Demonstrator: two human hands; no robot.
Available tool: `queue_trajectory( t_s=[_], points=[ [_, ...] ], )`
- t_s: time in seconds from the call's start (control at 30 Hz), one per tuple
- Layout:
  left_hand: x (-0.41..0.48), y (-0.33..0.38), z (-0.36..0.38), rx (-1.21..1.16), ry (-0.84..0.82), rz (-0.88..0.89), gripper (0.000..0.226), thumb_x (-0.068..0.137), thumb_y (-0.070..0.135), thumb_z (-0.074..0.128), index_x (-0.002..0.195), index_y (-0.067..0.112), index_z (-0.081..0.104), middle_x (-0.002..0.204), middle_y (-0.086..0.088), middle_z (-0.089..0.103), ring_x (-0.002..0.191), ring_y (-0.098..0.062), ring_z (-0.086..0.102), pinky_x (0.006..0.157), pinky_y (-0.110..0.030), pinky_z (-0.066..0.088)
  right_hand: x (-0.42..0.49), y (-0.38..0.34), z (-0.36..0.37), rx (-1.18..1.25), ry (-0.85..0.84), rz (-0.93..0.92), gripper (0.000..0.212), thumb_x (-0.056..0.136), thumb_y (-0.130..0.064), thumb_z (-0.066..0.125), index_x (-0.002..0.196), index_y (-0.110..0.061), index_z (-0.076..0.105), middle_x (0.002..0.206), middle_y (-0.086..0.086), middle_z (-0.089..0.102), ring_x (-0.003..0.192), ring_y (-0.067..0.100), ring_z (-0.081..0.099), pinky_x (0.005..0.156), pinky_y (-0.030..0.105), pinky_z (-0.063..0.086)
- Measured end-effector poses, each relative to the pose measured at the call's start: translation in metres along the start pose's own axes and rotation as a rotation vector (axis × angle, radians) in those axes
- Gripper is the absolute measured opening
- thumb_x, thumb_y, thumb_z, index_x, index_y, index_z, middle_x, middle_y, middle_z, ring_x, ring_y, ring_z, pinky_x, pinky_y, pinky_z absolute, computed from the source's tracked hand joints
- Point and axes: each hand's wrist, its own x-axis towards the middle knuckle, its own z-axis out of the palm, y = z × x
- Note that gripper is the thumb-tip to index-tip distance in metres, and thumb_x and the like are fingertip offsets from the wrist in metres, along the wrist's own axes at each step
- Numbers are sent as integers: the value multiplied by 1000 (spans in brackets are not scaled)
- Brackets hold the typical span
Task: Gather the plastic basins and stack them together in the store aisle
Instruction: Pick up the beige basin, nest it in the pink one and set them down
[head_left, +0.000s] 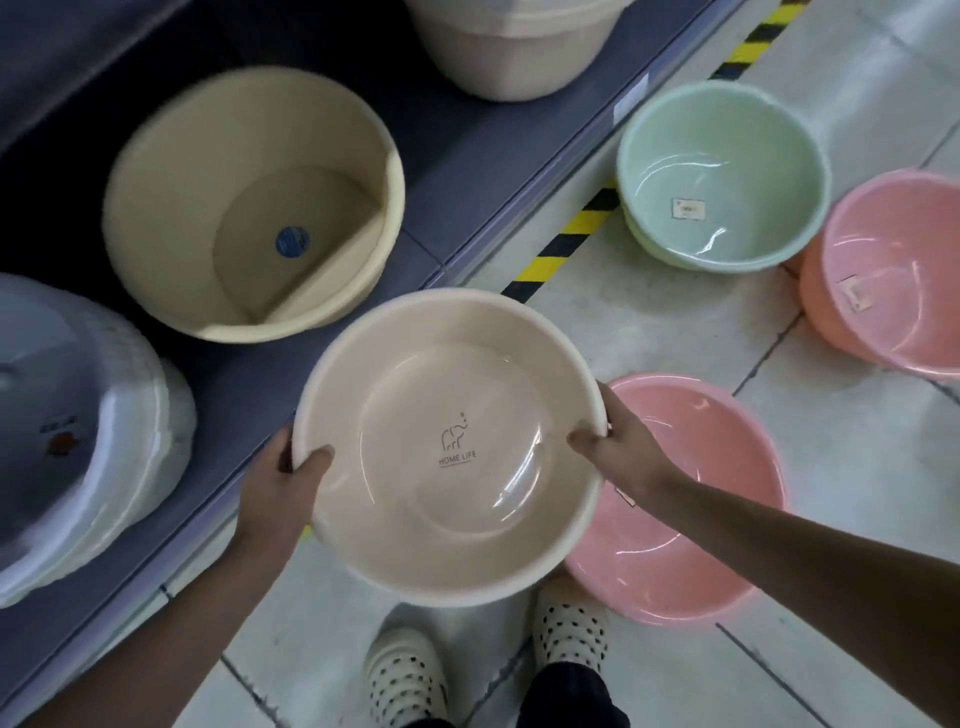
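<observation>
Head view: our left hand (283, 483) has thumb hooked over rim at 9 o'clock, right hand (618, 447) thumb over rim at 3 o'clock. Both grasp beige basin (415, 519). We hold it mouth-up above floor tiles (675, 322), beside shelf (457, 171) edge. Pink basin (701, 545) on floor at 4 o'clock, partly under it. Green basin (722, 176) at 1 o'clock, 2nd pink basin (893, 275) at 2 o'clock, just beside each other. Cream tub (249, 208) on shelf at 11 o'clock.

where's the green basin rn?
Head view, upper right: the green basin sits on the floor beside the yellow-black tape, just left of a pink basin.
</observation>
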Motion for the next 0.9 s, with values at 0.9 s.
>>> queue_trajectory(
  t_s=[0.9],
  points=[
    [-99,53,281,336,-422,152,37,87,2,61,119,18,69,99,-3,70,91,-24,64,77,-27,47,-122,196,-151,213,594,465,52,86,-8,54,137,-21,48,112,6,59,97,29,57,52,31,51]
  ],
)
